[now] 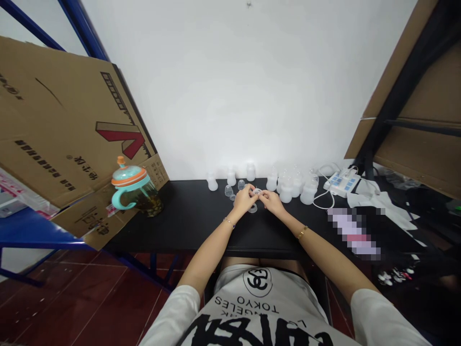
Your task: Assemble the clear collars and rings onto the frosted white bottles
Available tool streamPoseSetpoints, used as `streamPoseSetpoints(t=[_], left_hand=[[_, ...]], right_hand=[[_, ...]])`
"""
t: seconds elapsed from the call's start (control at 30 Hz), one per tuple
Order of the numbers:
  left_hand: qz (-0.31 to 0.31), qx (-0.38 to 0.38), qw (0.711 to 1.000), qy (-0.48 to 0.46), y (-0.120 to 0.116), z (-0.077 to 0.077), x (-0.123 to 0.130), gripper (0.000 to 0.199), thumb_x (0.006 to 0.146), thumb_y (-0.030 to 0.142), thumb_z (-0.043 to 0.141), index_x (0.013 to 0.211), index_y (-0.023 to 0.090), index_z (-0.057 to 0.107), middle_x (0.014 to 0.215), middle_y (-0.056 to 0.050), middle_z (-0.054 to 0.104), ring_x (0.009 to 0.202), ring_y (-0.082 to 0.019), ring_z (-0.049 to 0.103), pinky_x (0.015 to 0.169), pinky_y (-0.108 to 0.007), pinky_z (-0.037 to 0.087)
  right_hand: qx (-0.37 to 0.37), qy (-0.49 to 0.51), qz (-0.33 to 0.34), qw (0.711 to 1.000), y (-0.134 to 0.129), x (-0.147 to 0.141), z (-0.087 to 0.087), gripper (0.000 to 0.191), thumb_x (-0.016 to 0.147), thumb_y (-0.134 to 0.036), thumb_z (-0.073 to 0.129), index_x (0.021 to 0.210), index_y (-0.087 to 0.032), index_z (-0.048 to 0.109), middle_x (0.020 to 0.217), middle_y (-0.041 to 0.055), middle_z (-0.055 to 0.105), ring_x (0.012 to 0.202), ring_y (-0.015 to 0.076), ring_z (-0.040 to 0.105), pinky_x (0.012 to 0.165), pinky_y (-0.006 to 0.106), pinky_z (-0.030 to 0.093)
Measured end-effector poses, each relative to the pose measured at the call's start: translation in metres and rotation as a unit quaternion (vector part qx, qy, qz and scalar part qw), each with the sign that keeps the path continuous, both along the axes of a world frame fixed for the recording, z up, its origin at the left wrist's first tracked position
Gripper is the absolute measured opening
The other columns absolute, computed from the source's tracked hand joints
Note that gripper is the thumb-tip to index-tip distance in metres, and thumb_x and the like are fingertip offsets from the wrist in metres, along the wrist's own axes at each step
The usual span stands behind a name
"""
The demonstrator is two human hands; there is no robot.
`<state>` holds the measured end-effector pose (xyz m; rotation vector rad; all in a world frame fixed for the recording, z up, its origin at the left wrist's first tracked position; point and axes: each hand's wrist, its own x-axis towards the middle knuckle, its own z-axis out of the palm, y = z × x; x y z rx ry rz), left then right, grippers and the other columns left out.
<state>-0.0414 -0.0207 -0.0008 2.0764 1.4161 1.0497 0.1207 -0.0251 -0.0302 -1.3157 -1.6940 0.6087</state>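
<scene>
My left hand (245,199) and my right hand (272,202) meet over the black table. Between their fingertips they pinch a small clear round piece (257,191), like a baby bottle's nipple or collar; its exact kind is too small to tell. Just below lies a clear ring-shaped part (252,209). Clear dome caps (228,191) stand to the left of my left hand, one partly covered by it. Along the wall behind are frosted white baby bottles (212,182). A larger cluster of similar bottles (286,191), some with clear tops, stands beyond my right hand.
A teal-lidded jug (135,187) with dark contents stands at the table's left, against a cardboard box (72,125). To the right are a white power strip (344,183) with cables, white sheets (385,206) and a blurred-out item (355,235). The white wall borders the table's back.
</scene>
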Motion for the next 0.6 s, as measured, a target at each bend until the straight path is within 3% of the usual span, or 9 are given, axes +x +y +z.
streamPoseSetpoints(t=[0.6], left_hand=[[-0.006,0.019,1.000,-0.001,0.0011,-0.0036,0.0008,0.021,0.087,0.028,0.064,0.108,0.026,0.063,0.089,0.001,0.075,0.071,-0.017,0.067,0.067,-0.026,0.043]], right_hand=[[-0.022,0.069,0.012,0.997,0.0019,-0.0009,-0.0053,0.026,0.088,-0.044,0.054,0.084,-0.020,0.064,0.051,-0.0052,0.054,0.040,0.0117,0.052,0.042,0.021,0.041]])
